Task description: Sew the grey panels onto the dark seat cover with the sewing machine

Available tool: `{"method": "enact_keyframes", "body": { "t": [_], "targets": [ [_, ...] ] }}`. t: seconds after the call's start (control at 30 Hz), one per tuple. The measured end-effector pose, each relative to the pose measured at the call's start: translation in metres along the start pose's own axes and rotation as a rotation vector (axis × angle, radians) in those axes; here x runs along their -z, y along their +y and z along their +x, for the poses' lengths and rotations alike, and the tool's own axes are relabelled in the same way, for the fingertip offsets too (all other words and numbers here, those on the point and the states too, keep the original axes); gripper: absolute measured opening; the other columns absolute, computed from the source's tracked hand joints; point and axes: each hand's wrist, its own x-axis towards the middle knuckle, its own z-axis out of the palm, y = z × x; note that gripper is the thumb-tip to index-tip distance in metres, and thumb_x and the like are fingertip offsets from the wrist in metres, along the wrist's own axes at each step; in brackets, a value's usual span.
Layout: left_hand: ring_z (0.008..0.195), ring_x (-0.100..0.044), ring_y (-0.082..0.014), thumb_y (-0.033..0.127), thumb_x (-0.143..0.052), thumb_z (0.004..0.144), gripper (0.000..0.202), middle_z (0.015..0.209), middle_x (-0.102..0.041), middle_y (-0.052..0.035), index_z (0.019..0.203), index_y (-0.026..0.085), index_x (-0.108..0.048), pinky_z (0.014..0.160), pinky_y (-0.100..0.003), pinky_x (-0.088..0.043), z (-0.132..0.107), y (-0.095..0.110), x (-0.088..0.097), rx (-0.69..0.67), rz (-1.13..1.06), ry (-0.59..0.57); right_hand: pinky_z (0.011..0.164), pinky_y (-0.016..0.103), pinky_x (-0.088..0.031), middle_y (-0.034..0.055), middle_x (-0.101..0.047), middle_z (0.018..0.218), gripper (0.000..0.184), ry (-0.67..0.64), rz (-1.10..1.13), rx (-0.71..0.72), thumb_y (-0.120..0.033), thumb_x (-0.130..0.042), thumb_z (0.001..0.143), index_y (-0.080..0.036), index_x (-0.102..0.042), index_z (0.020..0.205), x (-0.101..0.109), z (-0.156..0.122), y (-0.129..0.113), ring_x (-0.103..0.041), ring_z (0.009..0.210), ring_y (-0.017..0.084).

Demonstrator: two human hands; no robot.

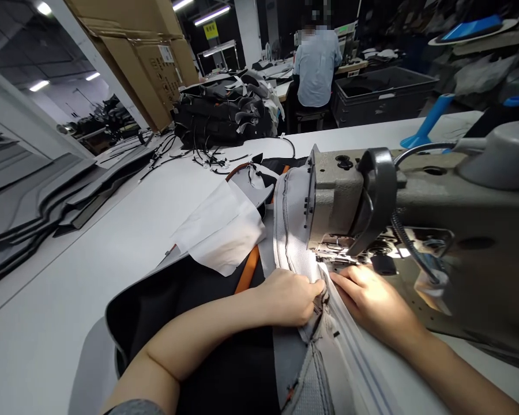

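A sewing machine (pixel 341 190) stands at the right, its lamp lighting the needle area. Under its head runs the grey edge of a large black and grey sewn piece (pixel 225 357), which has an orange strip (pixel 247 270) across it. My left hand (pixel 292 297) is closed around the seam edge of this piece, just in front of the needle area. Fingers extended, my right hand (pixel 367 297) lies along a white strip (pixel 358 363) beside the seam, close to the presser foot. The right fingertips rest at the strip's edge. A white cloth flap (pixel 225 225) lies on the piece.
Dark fabric pieces (pixel 225 109) are heaped at the table's far end, with black cords (pixel 207 158) before them. Grey panels (pixel 34 213) lie stacked at the left. A cardboard box (pixel 142 63), a seated person (pixel 318 66) and a grey crate (pixel 380 95) are behind.
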Motion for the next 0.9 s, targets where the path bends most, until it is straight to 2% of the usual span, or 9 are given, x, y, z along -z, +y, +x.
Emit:
{"method": "enact_keyframes", "body": {
  "t": [0.07, 0.23, 0.43, 0.6, 0.67, 0.73, 0.8, 0.9],
  "targets": [
    [0.064, -0.060, -0.0214, 0.023, -0.042, 0.081, 0.036, 0.079, -0.065, -0.0057, 0.115, 0.017, -0.052, 0.055, -0.030, -0.044, -0.001, 0.005, -0.001, 0.015, -0.011, -0.022, 0.067, 0.033, -0.049, 0.0115, -0.063, 0.086, 0.029, 0.018, 0.005, -0.023, -0.018, -0.037, 0.090, -0.013, -0.062, 0.104, -0.004, -0.002, -0.004, -0.058, 0.075, 0.021],
    [0.066, -0.062, -0.0227, 0.026, -0.039, 0.085, 0.034, 0.083, -0.065, -0.0081, 0.114, 0.017, -0.054, 0.057, -0.032, -0.047, 0.000, 0.011, -0.011, 0.045, -0.040, 0.034, 0.077, 0.035, -0.051, 0.0133, -0.064, 0.100, 0.037, 0.021, 0.084, 0.021, -0.012, -0.040, 0.086, -0.012, -0.056, 0.118, -0.009, -0.009, -0.009, -0.058, 0.088, 0.023],
    [0.066, -0.061, -0.0208, 0.026, -0.042, 0.084, 0.026, 0.081, -0.065, -0.0058, 0.099, 0.019, -0.063, 0.055, -0.030, -0.044, 0.009, 0.001, -0.012, 0.035, -0.004, 0.144, 0.069, 0.032, -0.052, 0.0119, -0.062, 0.094, 0.032, -0.021, 0.115, -0.032, -0.016, -0.041, 0.090, -0.011, -0.057, 0.117, -0.011, -0.003, -0.003, -0.061, 0.078, 0.021],
    [0.066, -0.058, -0.0174, 0.021, -0.047, 0.081, 0.020, 0.074, -0.063, -0.0046, 0.081, 0.017, -0.067, 0.050, -0.026, -0.038, 0.024, -0.024, -0.010, -0.144, 0.097, 0.264, 0.066, 0.027, -0.051, 0.0062, -0.063, 0.084, 0.030, 0.069, 0.253, -0.102, -0.016, -0.038, 0.092, -0.016, -0.056, 0.115, -0.006, 0.005, -0.003, -0.062, 0.073, 0.017],
    [0.070, -0.058, -0.0168, 0.020, -0.048, 0.080, 0.020, 0.076, -0.064, -0.0037, 0.081, 0.018, -0.068, 0.051, -0.024, -0.037, 0.032, -0.035, -0.011, -0.217, 0.118, 0.292, 0.066, 0.027, -0.049, 0.0043, -0.063, 0.083, 0.024, 0.131, 0.321, -0.095, -0.015, -0.039, 0.091, -0.019, -0.058, 0.107, 0.003, 0.005, -0.005, -0.061, 0.073, 0.016],
    [0.073, -0.059, -0.0165, 0.019, -0.049, 0.079, 0.022, 0.081, -0.065, -0.0026, 0.087, 0.020, -0.069, 0.052, -0.024, -0.038, 0.037, -0.043, -0.011, -0.242, 0.104, 0.291, 0.065, 0.029, -0.046, 0.0033, -0.061, 0.078, 0.017, 0.209, 0.381, -0.025, -0.014, -0.043, 0.088, -0.020, -0.057, 0.093, 0.013, 0.002, -0.008, -0.058, 0.070, 0.017],
    [0.076, -0.059, -0.0158, 0.018, -0.048, 0.079, 0.028, 0.085, -0.066, -0.0011, 0.097, 0.023, -0.069, 0.056, -0.024, -0.039, 0.037, -0.048, -0.010, -0.237, 0.038, 0.287, 0.062, 0.032, -0.043, 0.0025, -0.057, 0.071, 0.014, 0.242, 0.420, 0.132, -0.011, -0.045, 0.085, -0.021, -0.056, 0.085, 0.021, -0.001, -0.013, -0.053, 0.065, 0.017],
    [0.084, -0.059, -0.0145, 0.013, -0.044, 0.079, 0.034, 0.092, -0.067, -0.0002, 0.101, 0.023, -0.069, 0.067, -0.022, -0.042, 0.024, -0.049, -0.006, -0.220, -0.126, 0.289, 0.063, 0.034, -0.044, 0.0046, -0.058, 0.073, 0.018, 0.116, 0.458, 0.328, -0.009, -0.043, 0.084, -0.019, -0.057, 0.090, 0.025, -0.002, -0.025, -0.052, 0.067, 0.018]
  ]
}}
